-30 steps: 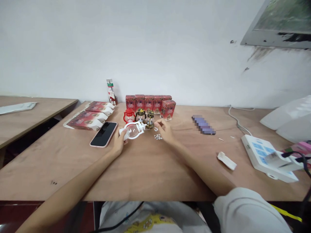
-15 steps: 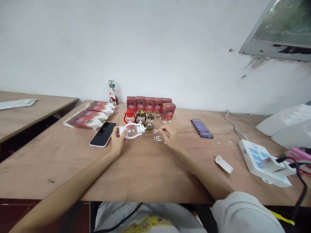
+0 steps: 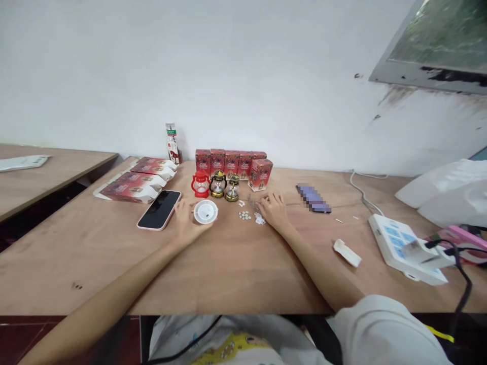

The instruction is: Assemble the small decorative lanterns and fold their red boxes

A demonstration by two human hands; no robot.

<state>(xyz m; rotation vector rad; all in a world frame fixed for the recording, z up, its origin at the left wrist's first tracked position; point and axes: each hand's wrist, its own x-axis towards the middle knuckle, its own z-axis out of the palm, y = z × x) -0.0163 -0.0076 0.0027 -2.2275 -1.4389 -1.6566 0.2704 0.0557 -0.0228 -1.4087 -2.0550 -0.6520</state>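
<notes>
My left hand (image 3: 184,215) is closed round a small white lantern (image 3: 206,212), tipped so that its round underside faces me. My right hand (image 3: 274,209) rests low over the table, fingers apart and bent, beside thin wire-like pieces (image 3: 252,202). Small white plastic parts (image 3: 259,219) lie just below its fingertips, and several round button cells (image 3: 244,215) are grouped to their left. Behind the hands stand a red lantern (image 3: 200,184), a black and gold lantern (image 3: 218,184) and a bronze-coloured lantern (image 3: 232,188).
Several red boxes (image 3: 232,162) line the wall, with another box (image 3: 260,175) in front. Flattened red cartons (image 3: 131,187) and a phone (image 3: 159,210) lie left. Rightward are a purple pixelated item (image 3: 313,198), a crumpled white wrapper (image 3: 347,253) and a power strip (image 3: 403,248).
My left hand has turned the white lantern from lying sideways to base toward me. The right hand has moved right, away from the lantern's top, and its fingers have spread near the table.
</notes>
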